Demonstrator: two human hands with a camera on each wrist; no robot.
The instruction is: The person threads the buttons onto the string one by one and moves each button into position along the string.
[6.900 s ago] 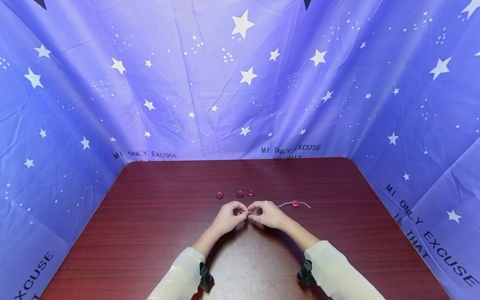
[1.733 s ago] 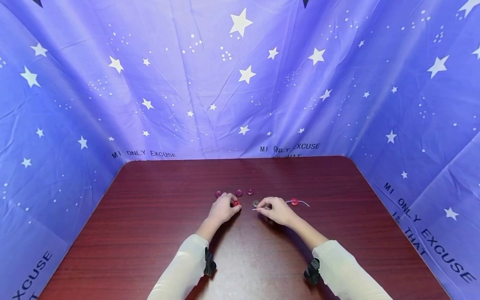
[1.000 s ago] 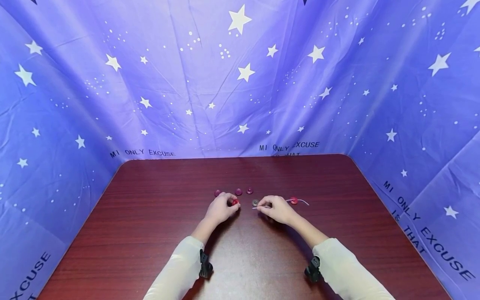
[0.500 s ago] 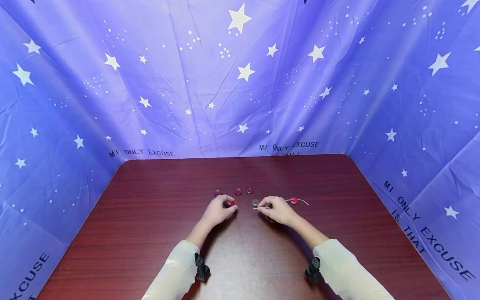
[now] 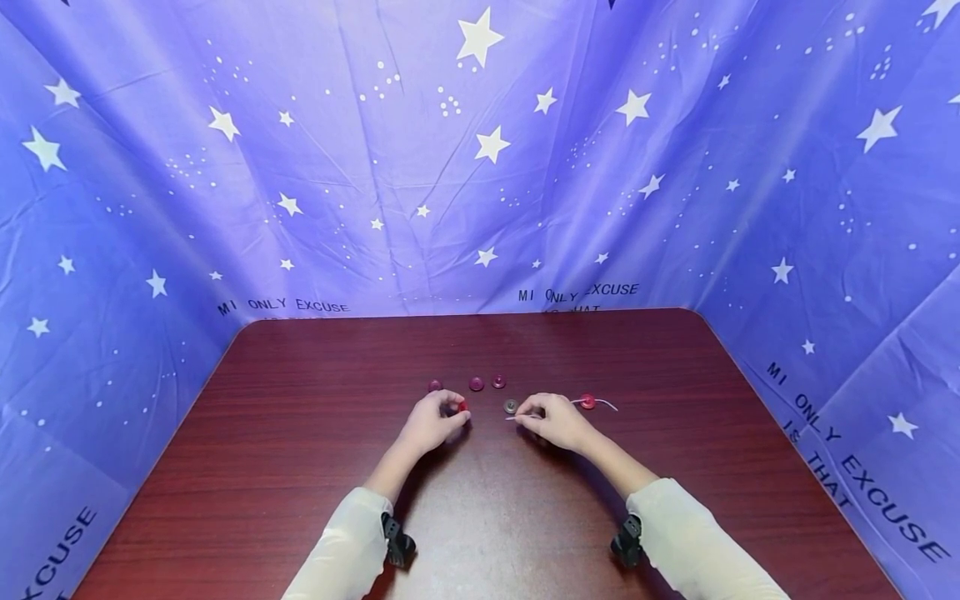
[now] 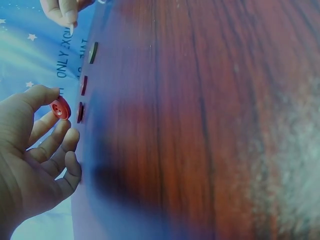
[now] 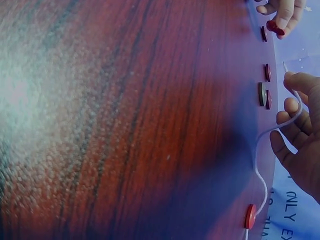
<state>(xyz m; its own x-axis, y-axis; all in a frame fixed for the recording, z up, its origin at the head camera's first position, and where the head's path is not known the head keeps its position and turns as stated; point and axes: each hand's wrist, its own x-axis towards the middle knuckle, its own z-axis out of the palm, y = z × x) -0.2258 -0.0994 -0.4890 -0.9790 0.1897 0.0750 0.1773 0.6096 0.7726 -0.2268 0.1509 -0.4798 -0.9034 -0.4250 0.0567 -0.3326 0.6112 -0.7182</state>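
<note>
My left hand pinches a red button between thumb and fingertips, a little above the table; holes show in its face in the left wrist view. My right hand pinches a pale string near one end, and a short tip sticks out past the fingers. Farther along, the string runs through another red button lying on the table to the right. A grey-green button lies just left of my right fingertips. The two hands are apart.
Behind the hands, dark red buttons lie in a loose row: one by the left hand, one in the middle and one on the right. The brown wooden table meets a blue star-printed curtain.
Earlier both hands met over the string. Since then the left hand has taken the red button and drifted left with it, while the grey-green button has come into sight. The right hand lately stays nearly still.
</note>
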